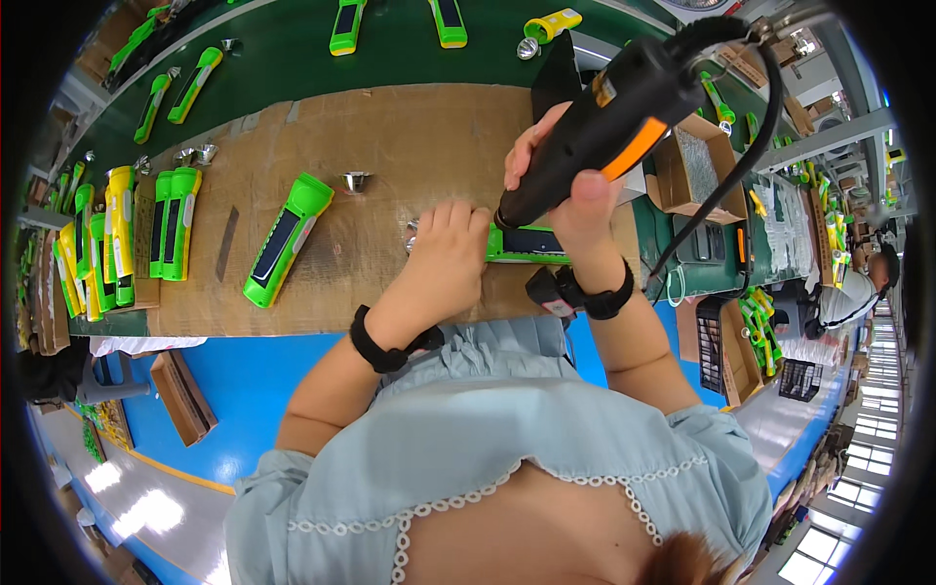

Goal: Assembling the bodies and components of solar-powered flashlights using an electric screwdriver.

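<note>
My right hand [588, 214] is wrapped round a black electric screwdriver [609, 117] with an orange strip. The tool hangs tilted from a cable, its tip down at a green flashlight [531, 241] with a dark panel, lying crosswise on the cardboard. My left hand [447, 255] is closed over the left end of this flashlight and hides it. A shiny piece, partly hidden, shows beside those fingers. Farther left, another green flashlight [289, 240] lies slantwise, and a silver reflector cup [356, 182] rests above it.
Cardboard [409, 127] covers the bench. Several green and yellow flashlights [175, 222] are grouped at the left. More lie on the green surface [283, 58] beyond. An open carton of small parts [694, 166] stands right of the screwdriver, whose cable [736, 180] loops down nearby.
</note>
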Available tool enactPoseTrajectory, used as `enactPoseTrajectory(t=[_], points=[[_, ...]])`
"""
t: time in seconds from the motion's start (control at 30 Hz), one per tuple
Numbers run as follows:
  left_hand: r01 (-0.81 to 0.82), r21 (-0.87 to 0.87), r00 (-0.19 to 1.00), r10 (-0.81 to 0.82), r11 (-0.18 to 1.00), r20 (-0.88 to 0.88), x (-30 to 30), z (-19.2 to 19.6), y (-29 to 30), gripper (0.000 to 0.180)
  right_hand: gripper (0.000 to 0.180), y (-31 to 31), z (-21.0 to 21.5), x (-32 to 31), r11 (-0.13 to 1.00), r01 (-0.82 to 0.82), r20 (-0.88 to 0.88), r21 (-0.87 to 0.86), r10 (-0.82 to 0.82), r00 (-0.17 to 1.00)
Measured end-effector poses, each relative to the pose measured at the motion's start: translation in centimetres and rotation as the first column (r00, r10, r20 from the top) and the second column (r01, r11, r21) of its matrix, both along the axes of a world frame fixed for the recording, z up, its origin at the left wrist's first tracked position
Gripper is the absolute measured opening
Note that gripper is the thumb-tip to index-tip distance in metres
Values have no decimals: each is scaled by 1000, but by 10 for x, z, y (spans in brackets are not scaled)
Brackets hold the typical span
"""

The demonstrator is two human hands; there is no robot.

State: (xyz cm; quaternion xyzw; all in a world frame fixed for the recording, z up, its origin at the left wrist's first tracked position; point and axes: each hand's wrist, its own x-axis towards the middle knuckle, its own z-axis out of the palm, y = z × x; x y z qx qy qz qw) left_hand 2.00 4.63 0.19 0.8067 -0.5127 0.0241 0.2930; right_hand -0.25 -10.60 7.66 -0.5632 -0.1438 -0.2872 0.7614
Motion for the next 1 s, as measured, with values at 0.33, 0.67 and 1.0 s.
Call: enactPoseTrajectory(t=[0.33,0.67,1.0], points=[[25,2,1000,-25,1000,6,4,6,-1,49,56,4,-6,4,999,-53,-94,10,53,994],[-168,248,983,143,954,115,-5,32,21,43,84,-40,56,-46,988,121,295,92,-143,945],[-480,244,869,418,843,264,146,1,-127,65,82,-67,38,-66,967,251,35,38,-252,967]])
